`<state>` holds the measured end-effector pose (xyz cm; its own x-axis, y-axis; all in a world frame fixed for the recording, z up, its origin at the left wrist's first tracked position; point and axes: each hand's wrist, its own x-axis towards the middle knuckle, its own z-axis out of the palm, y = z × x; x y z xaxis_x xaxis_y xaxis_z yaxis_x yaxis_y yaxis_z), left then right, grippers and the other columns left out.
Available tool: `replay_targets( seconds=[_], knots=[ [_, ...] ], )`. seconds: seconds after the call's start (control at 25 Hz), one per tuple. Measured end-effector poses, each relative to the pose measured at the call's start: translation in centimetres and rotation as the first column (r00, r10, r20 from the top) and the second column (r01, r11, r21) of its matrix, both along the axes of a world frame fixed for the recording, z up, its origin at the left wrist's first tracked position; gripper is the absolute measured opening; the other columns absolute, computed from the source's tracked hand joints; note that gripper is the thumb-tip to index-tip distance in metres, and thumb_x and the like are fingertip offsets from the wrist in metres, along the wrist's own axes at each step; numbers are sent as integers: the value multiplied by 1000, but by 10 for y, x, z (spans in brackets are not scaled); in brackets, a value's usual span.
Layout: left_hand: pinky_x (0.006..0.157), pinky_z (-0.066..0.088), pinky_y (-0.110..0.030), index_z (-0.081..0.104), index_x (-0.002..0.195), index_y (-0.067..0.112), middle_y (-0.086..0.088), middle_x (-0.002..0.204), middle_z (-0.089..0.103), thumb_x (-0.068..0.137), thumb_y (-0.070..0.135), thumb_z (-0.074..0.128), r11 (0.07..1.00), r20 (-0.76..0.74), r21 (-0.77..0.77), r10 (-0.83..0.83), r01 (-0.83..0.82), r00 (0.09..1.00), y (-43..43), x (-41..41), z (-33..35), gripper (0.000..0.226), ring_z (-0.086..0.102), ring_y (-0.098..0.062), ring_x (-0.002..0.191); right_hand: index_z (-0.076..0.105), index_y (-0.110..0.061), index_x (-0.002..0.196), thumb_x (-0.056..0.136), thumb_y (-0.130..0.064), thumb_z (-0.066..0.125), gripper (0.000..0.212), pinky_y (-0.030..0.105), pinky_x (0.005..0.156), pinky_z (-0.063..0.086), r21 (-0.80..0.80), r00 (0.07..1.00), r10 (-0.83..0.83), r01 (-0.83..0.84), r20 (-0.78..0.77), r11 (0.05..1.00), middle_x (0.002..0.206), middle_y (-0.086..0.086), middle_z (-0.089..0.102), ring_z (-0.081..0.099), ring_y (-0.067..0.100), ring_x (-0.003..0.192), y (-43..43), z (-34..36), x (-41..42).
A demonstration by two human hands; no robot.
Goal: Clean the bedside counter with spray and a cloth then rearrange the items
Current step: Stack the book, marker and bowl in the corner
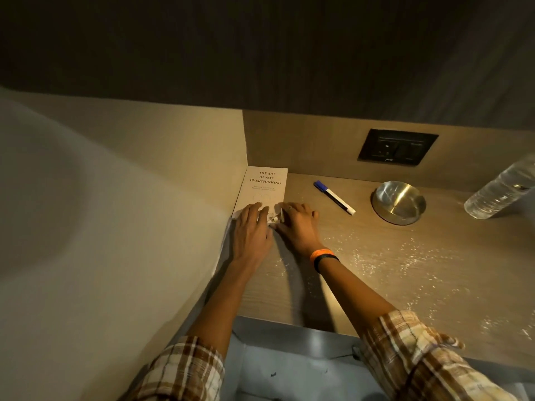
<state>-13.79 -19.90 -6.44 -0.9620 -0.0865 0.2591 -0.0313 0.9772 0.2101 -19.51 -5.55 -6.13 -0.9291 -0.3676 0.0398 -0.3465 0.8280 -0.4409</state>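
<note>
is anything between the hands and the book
No. Both the left hand and right hand already rest on the near end of the book in the counter's back left corner. The marker lies apart to its right.

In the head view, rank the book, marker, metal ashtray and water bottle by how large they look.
1. Water bottle, though it is cut off by the frame edge, and book, partly under both hands: too close to rank.
2. Metal ashtray.
3. Marker, clearly smallest.
</note>
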Motion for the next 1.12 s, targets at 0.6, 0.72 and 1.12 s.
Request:
replay_targets(
  seconds=[0.6, 0.72, 1.12],
  knots=[
    [92, 53, -47, 67, 113, 13, -19, 130, 46, 89, 29, 68, 900, 208, 371, 162, -230, 965, 198, -101, 21, 29, 53, -35, 108, 76, -16, 99, 79, -48, 80, 37, 53, 106, 42, -54, 706, -707, 708, 37, 704, 141, 13, 53, 46, 41, 127, 219, 8, -20],
    [85, 55, -37, 65, 123, 10, -15, 123, 58, 96, 22, 65, 848, 305, 397, 239, -351, 922, 187, -111, 28, 29, 60, -27, 103, 78, -16, 89, 77, -47, 82, 33, 45, 96, 47, -157, 766, -642, 639, 41, 753, 118, 10, 67, 52, 37, 112, 210, 5, -20],
    [84, 45, -28, 73, 112, 9, -14, 118, 69, 94, 10, 66, 811, 60, 494, 326, -312, 943, 82, -59, 53, 20, 62, -27, 112, 73, -13, 88, 76, -43, 85, 34, 38, 86, 48, -328, 926, -366, 374, 89, 868, 114, 10, 68, 49, 29, 110, 96, 14, -8]
  ],
)
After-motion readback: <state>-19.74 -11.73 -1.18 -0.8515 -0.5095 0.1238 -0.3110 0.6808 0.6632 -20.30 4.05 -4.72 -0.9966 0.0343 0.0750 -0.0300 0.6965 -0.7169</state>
